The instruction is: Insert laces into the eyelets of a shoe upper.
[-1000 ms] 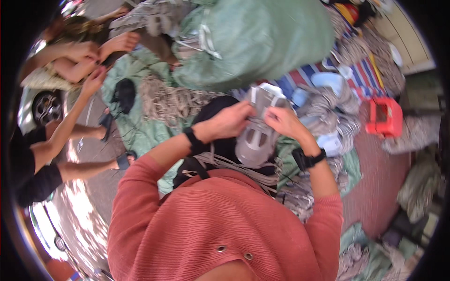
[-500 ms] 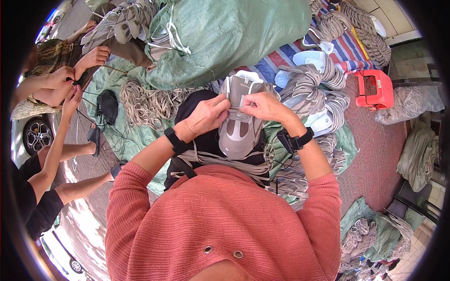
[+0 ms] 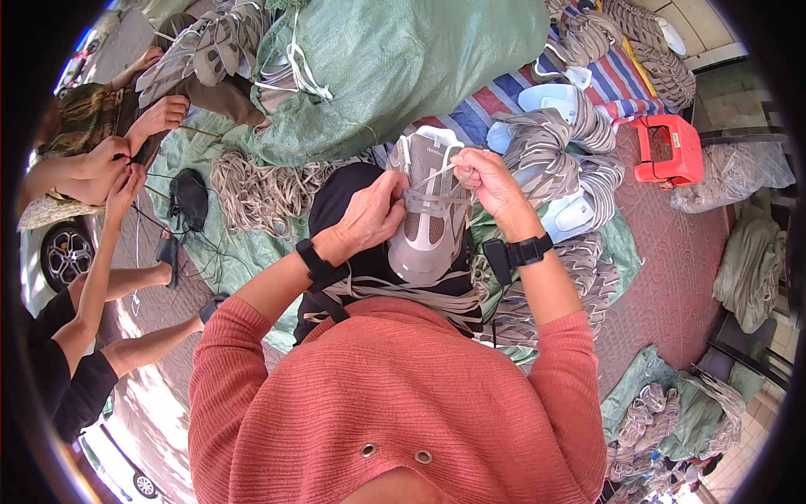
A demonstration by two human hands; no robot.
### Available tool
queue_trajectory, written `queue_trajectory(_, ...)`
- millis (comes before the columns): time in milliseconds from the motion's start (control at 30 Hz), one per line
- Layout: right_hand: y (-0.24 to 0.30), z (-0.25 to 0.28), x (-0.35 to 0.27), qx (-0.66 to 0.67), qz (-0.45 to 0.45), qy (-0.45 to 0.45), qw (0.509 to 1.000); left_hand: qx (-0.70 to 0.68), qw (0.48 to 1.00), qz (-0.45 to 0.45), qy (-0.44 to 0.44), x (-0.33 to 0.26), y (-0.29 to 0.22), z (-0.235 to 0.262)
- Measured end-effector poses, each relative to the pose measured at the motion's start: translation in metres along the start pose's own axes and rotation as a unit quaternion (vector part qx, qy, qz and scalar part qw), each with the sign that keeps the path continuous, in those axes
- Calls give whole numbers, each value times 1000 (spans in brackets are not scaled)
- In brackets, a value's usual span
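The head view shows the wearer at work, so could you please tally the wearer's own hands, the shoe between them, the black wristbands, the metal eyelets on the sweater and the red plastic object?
Left hand and right hand: 2
Grey shoe: 1
Black wristbands: 2
Metal eyelets: 2
Red plastic object: 1
Total: 8

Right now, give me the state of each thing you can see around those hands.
Shoe, top up, partly laced
Lace, drawn straight above the shoe
Right hand, pinching the lace
Left hand, curled against the shoe's left side
Green sack, bulging
Loose laces, in a tangled heap
Clear bag, filled
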State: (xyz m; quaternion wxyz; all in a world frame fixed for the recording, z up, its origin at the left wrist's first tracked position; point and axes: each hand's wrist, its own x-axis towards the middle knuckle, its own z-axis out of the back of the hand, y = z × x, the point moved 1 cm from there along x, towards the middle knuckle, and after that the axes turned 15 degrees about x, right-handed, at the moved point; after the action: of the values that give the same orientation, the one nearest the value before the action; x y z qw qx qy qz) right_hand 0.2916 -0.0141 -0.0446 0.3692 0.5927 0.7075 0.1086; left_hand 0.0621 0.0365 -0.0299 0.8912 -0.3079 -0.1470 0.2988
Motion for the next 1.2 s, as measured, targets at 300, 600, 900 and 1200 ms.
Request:
queue_trajectory(300, 18, -11, -47, -301, 82, -54, 949, 113, 987, -100, -58, 33, -15, 9)
queue_trajectory(600, -34, -23, -46, -365, 272, -79, 887, 120, 990, -74, -1, 45, -21, -2)
queue_trajectory(900, -43, -7, -57, -366, 141, -72, 917, 15, 989, 3, 145, 37, -5, 38)
queue_trajectory(1200, -36, -4, -64, -528, 208, -86, 819, 34, 895, 390, -213, -27, 71, 169)
